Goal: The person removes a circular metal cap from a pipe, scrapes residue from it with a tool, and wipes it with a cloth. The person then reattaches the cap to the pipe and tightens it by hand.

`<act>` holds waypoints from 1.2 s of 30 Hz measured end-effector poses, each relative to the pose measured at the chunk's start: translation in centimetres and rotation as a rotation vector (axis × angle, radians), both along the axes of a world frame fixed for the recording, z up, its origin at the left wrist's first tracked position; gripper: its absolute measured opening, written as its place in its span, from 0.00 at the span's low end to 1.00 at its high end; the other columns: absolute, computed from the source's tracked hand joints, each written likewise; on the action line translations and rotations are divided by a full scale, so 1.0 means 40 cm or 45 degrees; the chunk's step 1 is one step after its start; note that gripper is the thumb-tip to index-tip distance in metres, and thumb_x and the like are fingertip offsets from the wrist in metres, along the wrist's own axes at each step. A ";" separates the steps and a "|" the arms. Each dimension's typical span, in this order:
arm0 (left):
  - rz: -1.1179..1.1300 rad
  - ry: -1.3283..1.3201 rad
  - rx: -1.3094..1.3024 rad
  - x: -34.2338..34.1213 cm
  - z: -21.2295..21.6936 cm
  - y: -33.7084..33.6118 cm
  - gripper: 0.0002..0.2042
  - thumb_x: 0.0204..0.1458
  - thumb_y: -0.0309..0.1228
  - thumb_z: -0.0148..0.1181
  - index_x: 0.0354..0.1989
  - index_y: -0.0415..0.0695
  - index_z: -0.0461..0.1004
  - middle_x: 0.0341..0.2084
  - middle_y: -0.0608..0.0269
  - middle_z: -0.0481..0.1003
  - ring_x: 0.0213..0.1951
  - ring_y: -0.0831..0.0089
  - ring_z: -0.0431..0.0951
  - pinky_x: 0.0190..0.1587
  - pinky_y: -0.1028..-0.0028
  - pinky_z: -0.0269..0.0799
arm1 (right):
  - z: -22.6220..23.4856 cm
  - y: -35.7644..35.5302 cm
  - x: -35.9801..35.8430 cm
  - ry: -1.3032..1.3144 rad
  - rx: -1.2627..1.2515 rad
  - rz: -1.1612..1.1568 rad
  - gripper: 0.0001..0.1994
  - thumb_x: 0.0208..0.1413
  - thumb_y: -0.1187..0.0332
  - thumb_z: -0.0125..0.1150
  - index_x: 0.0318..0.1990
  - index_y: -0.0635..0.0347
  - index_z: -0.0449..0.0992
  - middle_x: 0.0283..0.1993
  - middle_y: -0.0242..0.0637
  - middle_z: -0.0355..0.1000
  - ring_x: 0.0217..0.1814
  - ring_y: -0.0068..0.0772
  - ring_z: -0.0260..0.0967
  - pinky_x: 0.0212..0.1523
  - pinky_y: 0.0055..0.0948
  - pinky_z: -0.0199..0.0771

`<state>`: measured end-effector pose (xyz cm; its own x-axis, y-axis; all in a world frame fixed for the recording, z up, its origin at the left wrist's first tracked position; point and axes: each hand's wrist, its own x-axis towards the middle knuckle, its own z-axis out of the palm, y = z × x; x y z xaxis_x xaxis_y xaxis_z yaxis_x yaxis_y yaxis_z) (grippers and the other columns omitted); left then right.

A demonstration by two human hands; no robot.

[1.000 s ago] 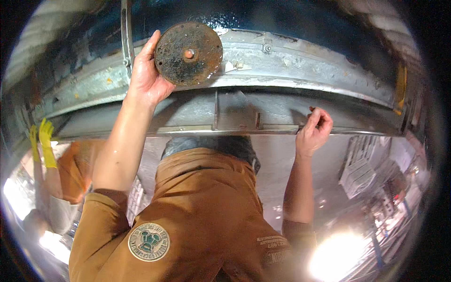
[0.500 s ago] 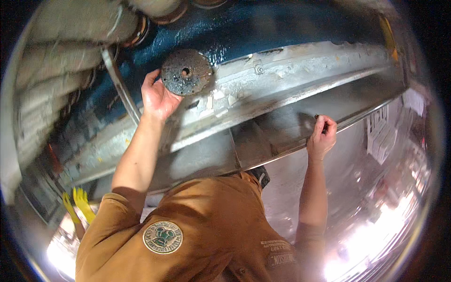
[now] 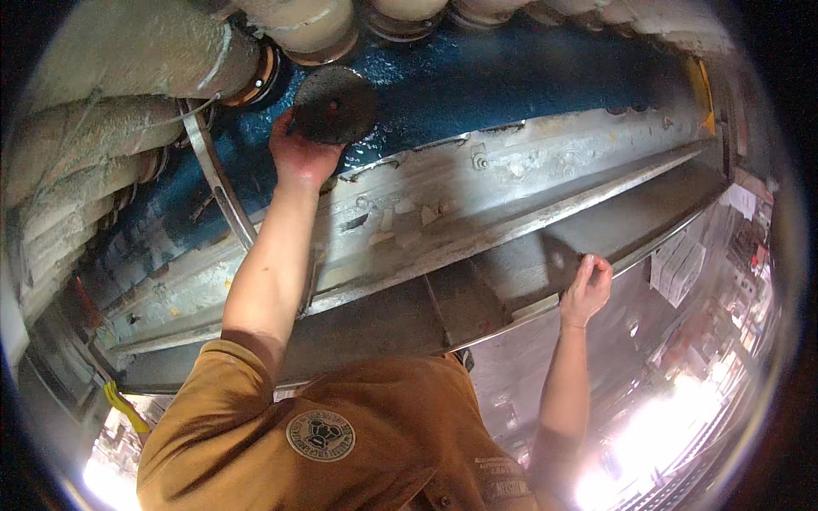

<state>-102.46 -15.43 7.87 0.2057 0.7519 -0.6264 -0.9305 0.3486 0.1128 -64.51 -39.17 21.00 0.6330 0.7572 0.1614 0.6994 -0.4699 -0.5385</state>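
A round dark metal disc [image 3: 335, 106] with a hole in its middle is gripped at its lower left edge by my left hand [image 3: 305, 155]. My left arm stretches out and holds the disc over a wet, dark blue surface [image 3: 477, 85]. The disc's face is in shadow. My right hand [image 3: 588, 288] is off to the right, above the near edge of a grey metal ledge [image 3: 630, 209]. Its thumb and fingers are pinched together. A small dark bit shows at the fingertips, too small to name.
Several thick, pale cylinders [image 3: 298, 21] line the far and left sides. A metal bar [image 3: 213, 166] slants down left of my arm. A pale, flaking metal rim [image 3: 460, 183] borders the blue surface. At the lower left is a yellow glove [image 3: 126, 407]; printed sheets [image 3: 677, 268] hang at right.
My left hand has carried the disc farther out, from beside the pale rim to over the blue surface. The right hand stays pinched. Two yellow gloves showed earlier; one shows now.
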 end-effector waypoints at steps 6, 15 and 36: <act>0.004 0.050 0.123 -0.004 -0.066 -0.001 0.24 0.51 0.42 0.48 0.56 0.46 0.68 0.56 0.53 0.69 0.58 0.52 0.67 0.64 0.47 0.53 | 0.004 -0.010 0.014 -0.083 -0.011 0.081 0.10 0.59 0.65 0.59 0.35 0.64 0.73 0.31 0.37 0.72 0.31 0.29 0.67 0.33 0.28 0.69; 0.194 -0.118 0.033 0.045 -0.029 0.088 0.24 0.51 0.40 0.50 0.56 0.45 0.68 0.54 0.53 0.70 0.57 0.54 0.68 0.64 0.49 0.56 | 0.005 -0.007 0.010 0.084 0.002 0.048 0.09 0.59 0.66 0.59 0.35 0.64 0.72 0.28 0.36 0.71 0.27 0.24 0.64 0.30 0.25 0.67; 0.282 -0.268 0.464 0.045 -0.073 0.205 0.26 0.64 0.45 0.35 0.67 0.45 0.55 0.67 0.57 0.56 0.67 0.55 0.55 0.68 0.51 0.48 | 0.008 -0.007 0.012 0.149 -0.151 0.024 0.12 0.60 0.62 0.59 0.33 0.63 0.70 0.29 0.28 0.67 0.30 0.17 0.60 0.31 0.19 0.65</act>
<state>-100.65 -7.24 4.96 0.1096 0.9550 -0.2756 -0.9937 0.1116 -0.0083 -64.04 -39.45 21.32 0.6277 0.7785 -0.0040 0.6445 -0.5225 -0.5583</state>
